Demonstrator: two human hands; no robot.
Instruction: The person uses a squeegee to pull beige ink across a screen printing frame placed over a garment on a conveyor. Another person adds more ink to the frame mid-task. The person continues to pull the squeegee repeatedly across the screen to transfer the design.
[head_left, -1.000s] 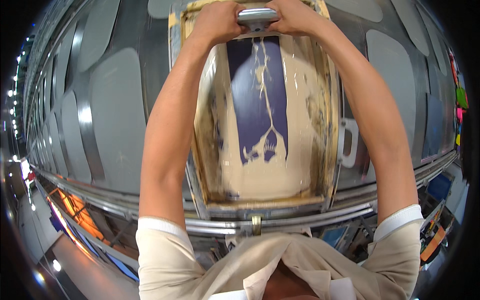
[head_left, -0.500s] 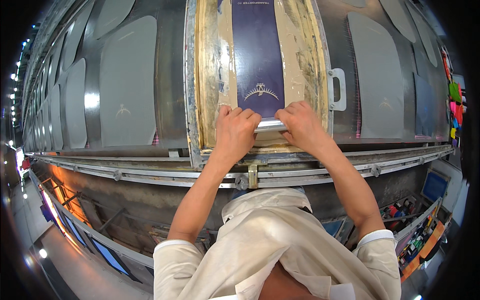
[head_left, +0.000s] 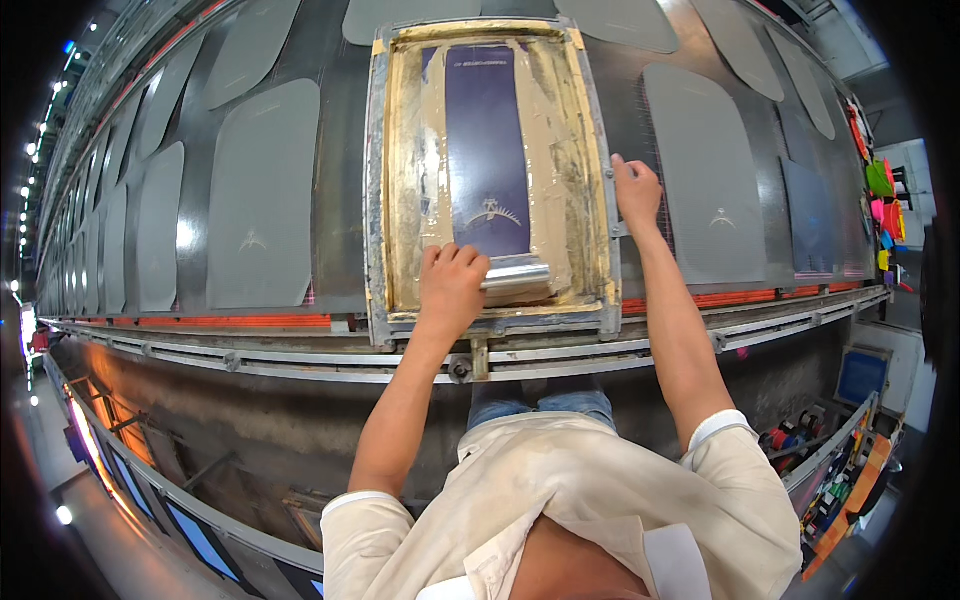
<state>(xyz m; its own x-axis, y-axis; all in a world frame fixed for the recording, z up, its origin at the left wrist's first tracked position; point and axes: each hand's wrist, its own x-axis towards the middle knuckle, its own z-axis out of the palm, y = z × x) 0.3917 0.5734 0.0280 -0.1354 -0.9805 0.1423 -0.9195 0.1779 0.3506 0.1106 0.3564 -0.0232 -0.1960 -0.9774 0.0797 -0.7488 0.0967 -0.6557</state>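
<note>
- The left hand (head_left: pixel 452 285) is closed over the left end of the squeegee (head_left: pixel 515 272), fingers curled over its metal bar; the rest of the bar sticks out to the right of the knuckles.
- The squeegee sits inside the screen frame (head_left: pixel 378 200), at its near end, just ahead of the frame's near rail.
- The right hand (head_left: pixel 636 192) lies on the frame's right rail, fingers bent over the edge where a handle would be; whether it truly grips cannot be told.
- Beyond the left hand, beige ink (head_left: pixel 565 170) coats the mesh on both sides of a dark blue panel (head_left: pixel 486 150).
- Handling, as a judgement: the squeegee looks stiff and fairly light, but wet ink would make its blade slippery, so the clean metal bar is the place to hold it. The frame looks rigid and heavier; its side rails give the best hold.
- Room: the frame walls close in tightly left, right and behind the left hand; the open run lies straight ahead along the mesh.
- Grey pieces (head_left: pixel 255 200) lie on the table to both sides of the hands.
- A metal rail (head_left: pixel 300 355) runs just below the left wrist.
</note>
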